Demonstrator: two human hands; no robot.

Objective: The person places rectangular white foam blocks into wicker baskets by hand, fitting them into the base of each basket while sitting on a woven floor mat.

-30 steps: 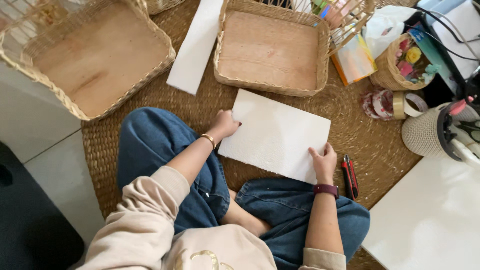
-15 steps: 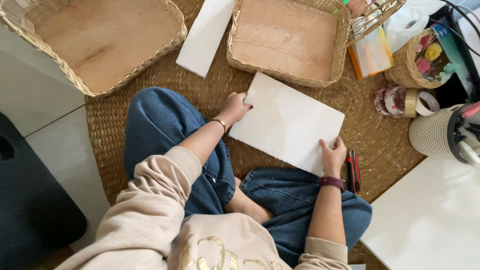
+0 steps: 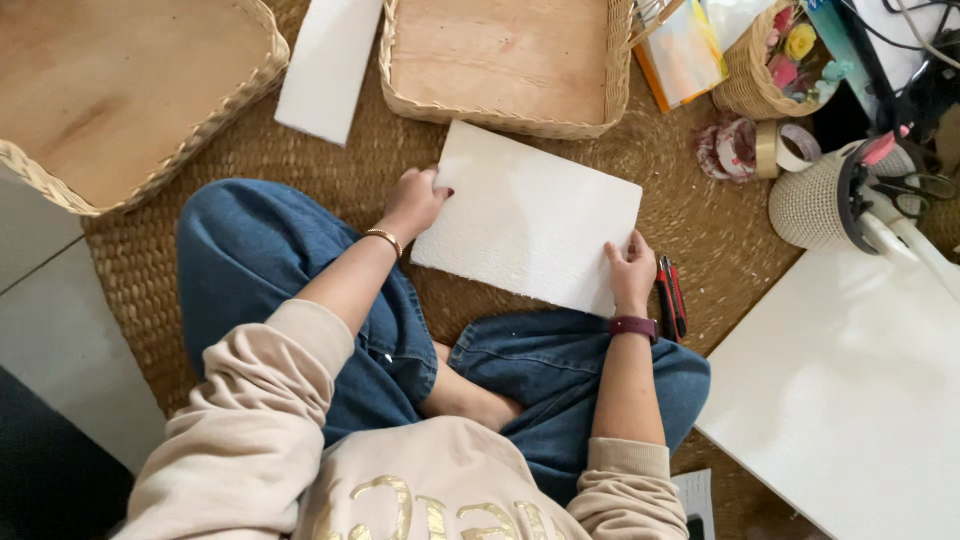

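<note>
Fingers of left hand (image 3: 415, 200) and right hand (image 3: 630, 275) grip the white rectangular foam sheet (image 3: 530, 215), uncut; red utility knife (image 3: 670, 297) lies untouched.

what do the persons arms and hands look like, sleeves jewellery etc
Beige sweatshirt sleeves pushed up to the elbows, forearms bare. Left hand has a thin gold bracelet at the wrist; right hand has a dark maroon wristband. No gloves.

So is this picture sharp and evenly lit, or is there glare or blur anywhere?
Head view: soft, even daylight, no harsh glare; the white foam sheet keeps its grain; both hands look sharp; faint shadows under the wicker tray; edges bend slightly.
</note>
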